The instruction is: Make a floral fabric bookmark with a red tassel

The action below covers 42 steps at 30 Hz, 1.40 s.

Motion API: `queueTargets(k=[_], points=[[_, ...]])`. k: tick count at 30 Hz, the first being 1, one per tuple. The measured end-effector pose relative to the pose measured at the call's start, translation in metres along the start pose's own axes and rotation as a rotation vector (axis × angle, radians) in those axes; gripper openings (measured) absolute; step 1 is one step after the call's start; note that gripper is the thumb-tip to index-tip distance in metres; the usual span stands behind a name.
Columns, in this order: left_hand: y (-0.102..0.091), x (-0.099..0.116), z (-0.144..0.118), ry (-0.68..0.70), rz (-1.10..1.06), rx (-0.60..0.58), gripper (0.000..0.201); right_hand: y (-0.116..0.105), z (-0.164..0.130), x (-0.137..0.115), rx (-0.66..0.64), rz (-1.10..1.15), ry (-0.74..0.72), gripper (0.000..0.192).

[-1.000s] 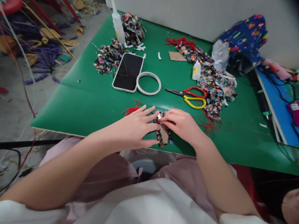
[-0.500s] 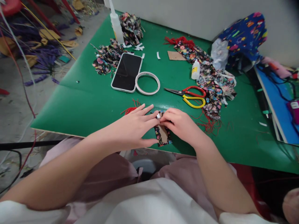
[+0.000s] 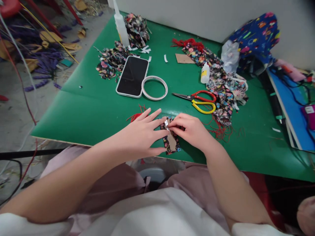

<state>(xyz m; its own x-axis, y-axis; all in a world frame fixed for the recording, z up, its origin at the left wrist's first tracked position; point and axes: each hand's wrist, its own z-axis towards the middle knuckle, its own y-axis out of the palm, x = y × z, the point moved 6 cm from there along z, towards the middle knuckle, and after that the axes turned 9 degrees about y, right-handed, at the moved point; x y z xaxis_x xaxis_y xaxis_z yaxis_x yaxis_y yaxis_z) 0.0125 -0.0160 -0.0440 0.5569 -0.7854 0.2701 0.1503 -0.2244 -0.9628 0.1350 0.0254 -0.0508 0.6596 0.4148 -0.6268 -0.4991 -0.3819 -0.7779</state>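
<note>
Lying against the fingertips of the spread left hand (image 3: 145, 133), the floral-edged card (image 3: 172, 143) has the right hand (image 3: 190, 129) opposite, pinching a white strip (image 3: 166, 123) near its far end.

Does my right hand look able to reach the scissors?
Probably yes: the scissors lie just beyond the right hand with only green tabletop between, though it is busy at the fabric-edged card.

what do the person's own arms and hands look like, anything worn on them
The left hand and right hand are ungloved, with slim fingers and no visible rings. The left forearm and right forearm are bare, with no watch or bracelet showing. The left sleeve and right sleeve are white.
</note>
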Motion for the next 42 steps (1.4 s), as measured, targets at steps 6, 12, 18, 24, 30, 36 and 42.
queueTargets(k=[6,12,18,24,30,36,42], points=[[-0.003,-0.003,-0.004,0.0,-0.052,0.026,0.059,0.002,0.0,-0.001,-0.002,-0.021,-0.02,0.013],[-0.004,-0.003,-0.004,0.011,-0.046,0.015,0.05,0.002,-0.002,-0.005,0.008,-0.097,-0.057,0.014],[-0.004,-0.003,-0.003,0.012,-0.047,0.012,0.048,0.002,-0.003,-0.01,0.026,-0.168,-0.124,0.016],[-0.003,-0.004,-0.003,0.011,-0.075,0.021,0.047,0.002,-0.005,-0.014,0.047,-0.205,-0.172,0.015],[-0.003,-0.004,-0.003,0.014,-0.074,0.021,0.047,0.002,-0.004,-0.012,0.059,-0.168,-0.131,0.014],[-0.004,-0.004,-0.004,0.016,-0.08,0.034,0.047,0.0,-0.001,-0.007,0.047,-0.089,-0.056,0.012],[-0.004,-0.004,-0.004,0.022,-0.092,0.041,0.047,0.0,-0.003,-0.007,0.03,-0.077,-0.044,0.012]])
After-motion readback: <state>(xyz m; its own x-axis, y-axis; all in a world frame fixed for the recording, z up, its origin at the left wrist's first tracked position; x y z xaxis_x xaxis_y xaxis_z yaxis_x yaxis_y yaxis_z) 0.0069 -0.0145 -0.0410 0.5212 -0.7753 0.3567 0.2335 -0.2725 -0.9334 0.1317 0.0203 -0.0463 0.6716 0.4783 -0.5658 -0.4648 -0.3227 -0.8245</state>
